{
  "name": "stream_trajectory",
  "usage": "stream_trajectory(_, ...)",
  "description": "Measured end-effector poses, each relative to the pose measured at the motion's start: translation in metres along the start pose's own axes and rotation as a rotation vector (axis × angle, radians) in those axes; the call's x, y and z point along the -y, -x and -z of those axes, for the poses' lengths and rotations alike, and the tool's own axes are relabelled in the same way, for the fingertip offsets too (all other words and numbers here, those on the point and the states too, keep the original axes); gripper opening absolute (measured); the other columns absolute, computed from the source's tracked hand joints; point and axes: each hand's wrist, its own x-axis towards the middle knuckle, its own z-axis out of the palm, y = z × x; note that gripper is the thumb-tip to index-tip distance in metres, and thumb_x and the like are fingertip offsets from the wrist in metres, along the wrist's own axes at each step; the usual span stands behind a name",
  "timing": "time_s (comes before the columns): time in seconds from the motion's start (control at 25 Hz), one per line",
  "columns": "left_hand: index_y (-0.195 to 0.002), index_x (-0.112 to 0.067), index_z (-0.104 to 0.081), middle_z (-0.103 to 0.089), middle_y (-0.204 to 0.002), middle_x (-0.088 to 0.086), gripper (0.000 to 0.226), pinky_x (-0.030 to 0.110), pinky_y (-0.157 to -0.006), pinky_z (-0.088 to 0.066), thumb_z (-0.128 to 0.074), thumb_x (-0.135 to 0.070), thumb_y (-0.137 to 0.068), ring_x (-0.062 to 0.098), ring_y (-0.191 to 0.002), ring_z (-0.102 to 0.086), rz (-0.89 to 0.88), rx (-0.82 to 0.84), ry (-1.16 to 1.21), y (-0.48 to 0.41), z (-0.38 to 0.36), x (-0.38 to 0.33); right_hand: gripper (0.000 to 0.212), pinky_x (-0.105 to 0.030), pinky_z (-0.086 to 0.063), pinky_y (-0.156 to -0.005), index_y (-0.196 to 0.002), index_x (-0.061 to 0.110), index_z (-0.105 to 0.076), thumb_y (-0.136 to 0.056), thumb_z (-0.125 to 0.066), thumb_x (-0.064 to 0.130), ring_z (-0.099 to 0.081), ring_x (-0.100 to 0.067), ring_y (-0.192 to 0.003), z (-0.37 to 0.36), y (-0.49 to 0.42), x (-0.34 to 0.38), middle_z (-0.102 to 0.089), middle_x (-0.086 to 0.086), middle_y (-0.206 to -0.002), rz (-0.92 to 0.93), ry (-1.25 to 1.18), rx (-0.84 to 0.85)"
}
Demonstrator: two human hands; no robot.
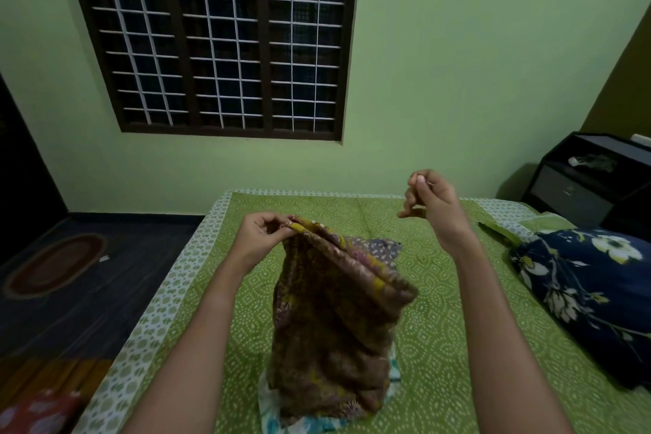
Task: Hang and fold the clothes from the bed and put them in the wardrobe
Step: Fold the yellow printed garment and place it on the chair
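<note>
Hanging lengthwise down from the pinching left hand (pixel 262 232), the brown garment (pixel 334 321) is left of the right hand (pixel 428 199), curled and empty.

Head-worn, close above the bed (pixel 440 321), looking forward and down across it toward the window (pixel 211 39) beyond.

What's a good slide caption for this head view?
Left hand pinches a brown garment over the bed; right hand hovers nearby.
</note>
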Motion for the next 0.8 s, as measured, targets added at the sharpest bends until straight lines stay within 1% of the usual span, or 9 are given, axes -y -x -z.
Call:
stream_trajectory(0.16,-0.074,-0.013,-0.057,-0.067,-0.066,-0.009,0.027,0.011,-0.066,-0.048,-0.06,0.013,-0.08,-0.003,-0.065,-0.06,-0.041,-0.001,0.05,-0.003,-0.024,-0.005,0.004,-0.026,-0.052,-0.073,-0.09,0.017,-0.058,-0.091,-0.056,0.02,-0.058,-0.013,-0.077,-0.038,0.022,-0.005,-0.06,0.0,-0.085,-0.012,0.386,0.361)
stream_trajectory(0.24,-0.078,-0.016,-0.057,-0.063,-0.075,-0.002,0.028,0.011,-0.071,-0.049,-0.062,0.012,-0.079,-0.002,-0.069,-0.06,-0.094,0.018,0.01,-0.005,-0.033,-0.012,0.018,-0.02,-0.053,-0.071,-0.093,0.019,-0.059,-0.081,-0.07,0.027,-0.06,-0.009,-0.08,-0.063,0.033,-0.018,-0.061,0.003,-0.09,0.004,0.464,0.461)
stream_trajectory(0.32,-0.089,-0.018,-0.06,-0.062,-0.081,-0.001,0.031,0.012,-0.076,-0.05,-0.062,0.012,-0.08,-0.005,-0.073,-0.062,-0.113,0.047,-0.003,-0.006,-0.037,-0.018,0.034,-0.026,-0.055,-0.069,-0.095,0.018,-0.058,-0.073,-0.078,0.036,-0.062,-0.011,-0.078,-0.085,0.036,-0.031,-0.063,0.003,-0.088,0.074,0.499,0.448)
stream_trajectory(0.4,-0.109,-0.019,-0.059,-0.063,-0.087,0.001,0.041,0.016,-0.082,-0.051,-0.062,0.01,-0.08,-0.004,-0.079,-0.063,-0.089,0.071,0.017,-0.006,-0.036,-0.025,0.042,-0.031,-0.055,-0.069,-0.095,0.019,-0.055,-0.071,-0.076,0.046,-0.062,-0.012,-0.077,-0.1,0.036,-0.033,-0.063,0.003,-0.085,0.121,0.56,0.384)
stream_trajectory(0.44,-0.114,-0.019,-0.057,-0.063,-0.091,0.001,0.043,0.02,-0.085,-0.051,-0.062,0.008,-0.081,-0.004,-0.081,-0.063,-0.094,0.079,0.0,-0.007,-0.034,-0.028,0.044,-0.032,-0.055,-0.069,-0.095,0.018,-0.054,-0.072,-0.075,0.049,-0.061,-0.013,-0.078,-0.104,0.035,-0.032,-0.063,0.003,-0.085,0.131,0.602,0.346)
stream_trajectory(0.52,-0.105,-0.018,-0.063,-0.064,-0.094,-0.001,0.03,0.027,-0.088,-0.05,-0.062,0.003,-0.084,0.001,-0.085,-0.062,-0.154,0.099,-0.105,-0.008,-0.031,-0.034,0.044,-0.03,-0.051,-0.065,-0.093,0.018,-0.051,-0.072,-0.074,0.05,-0.058,-0.013,-0.074,-0.108,0.033,-0.028,-0.059,0.006,-0.08,0.154,0.657,0.272)
stream_trajectory(0.6,-0.088,-0.021,-0.06,-0.062,-0.085,-0.002,0.014,0.026,-0.078,-0.049,-0.059,-0.006,-0.088,0.004,-0.078,-0.059,-0.17,0.105,-0.145,-0.004,-0.031,-0.043,0.045,-0.024,-0.044,-0.058,-0.091,0.016,-0.051,-0.07,-0.077,0.046,-0.052,-0.01,-0.066,-0.111,0.028,-0.023,-0.052,0.01,-0.071,0.163,0.644,0.228)
stream_trajectory(0.72,-0.079,-0.02,-0.053,-0.054,-0.071,-0.004,0.015,0.014,-0.059,-0.044,-0.054,-0.016,-0.093,-0.005,-0.059,-0.053,-0.137,0.123,-0.083,-0.001,-0.033,-0.058,0.041,-0.026,-0.045,-0.055,-0.097,0.012,-0.051,-0.074,-0.076,0.033,-0.056,-0.009,-0.061,-0.116,0.025,-0.015,-0.056,0.005,-0.072,0.096,0.577,0.223)
stream_trajectory(0.8,-0.074,-0.017,-0.056,-0.055,-0.066,-0.005,0.017,0.012,-0.055,-0.041,-0.056,-0.02,-0.092,-0.006,-0.053,-0.05,-0.152,0.168,-0.157,-0.004,-0.035,-0.068,0.031,-0.028,-0.051,-0.05,-0.105,0.008,-0.054,-0.08,-0.069,0.018,-0.06,-0.008,-0.057,-0.118,0.024,-0.006,-0.059,-0.001,-0.074,0.051,0.478,0.224)
